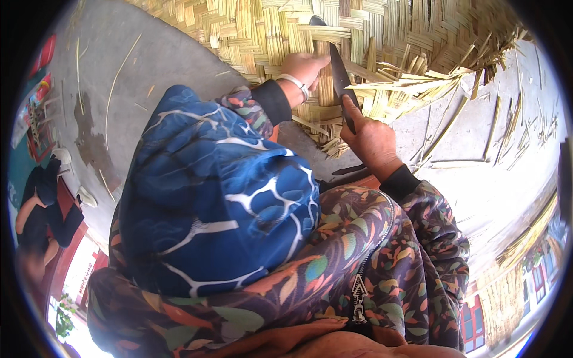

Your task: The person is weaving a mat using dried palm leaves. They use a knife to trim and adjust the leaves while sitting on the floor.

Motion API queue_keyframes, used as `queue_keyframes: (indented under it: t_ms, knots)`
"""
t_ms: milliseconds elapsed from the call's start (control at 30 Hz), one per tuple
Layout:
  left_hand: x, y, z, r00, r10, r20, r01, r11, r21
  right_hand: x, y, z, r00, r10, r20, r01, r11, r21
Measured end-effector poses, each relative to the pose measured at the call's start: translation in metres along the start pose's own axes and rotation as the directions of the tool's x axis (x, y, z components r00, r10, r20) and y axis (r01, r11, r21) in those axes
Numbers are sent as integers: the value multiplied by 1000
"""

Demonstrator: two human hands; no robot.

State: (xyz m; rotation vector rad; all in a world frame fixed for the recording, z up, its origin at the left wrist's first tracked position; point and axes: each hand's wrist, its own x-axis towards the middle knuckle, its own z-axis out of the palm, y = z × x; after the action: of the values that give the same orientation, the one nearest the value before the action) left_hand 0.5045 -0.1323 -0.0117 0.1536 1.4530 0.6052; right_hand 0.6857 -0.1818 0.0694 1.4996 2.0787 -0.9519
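A large mat (pixel 412 24) woven from pale yellow-green split strips spreads across the top, its near edge fraying into loose strip ends (pixel 412 86). My right hand (pixel 373 141) grips a long dark knife (pixel 341 71), index finger laid along it, blade slanting up and left over the weave. My left hand (pixel 303 68), with a pale bracelet at the wrist, rests at the mat left of the blade, fingers closed and pressed together; what they hold is hidden. Past the blade's far end a dark rounded tip (pixel 317 21) shows among the strips; I cannot tell what it belongs to.
Blue cloth with white lines (pixel 221 197) covers my left leg. A dark, narrow blade-like thing (pixel 349 170) lies below my right hand. Loose strips (pixel 493 128) litter the grey concrete floor (pixel 173 65). A person in dark clothes (pixel 45 200) sits at the far left.
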Motion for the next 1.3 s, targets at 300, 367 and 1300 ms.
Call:
queue_keyframes:
  t_ms: [300,367,1300]
  knots:
    - [1,12,-30,901,296,316,-428,495,756,2,-2,-4,1000,-23,19,24,997,-72]
    - [0,7,-30,826,436,358,-503,282,817,1,-1,-2,1000,-26,-5,25,996,-80]
    - [-40,-59,-66,178,567,804,-841,-337,423,44,-25,1,946,-253,-204,222,961,-163]
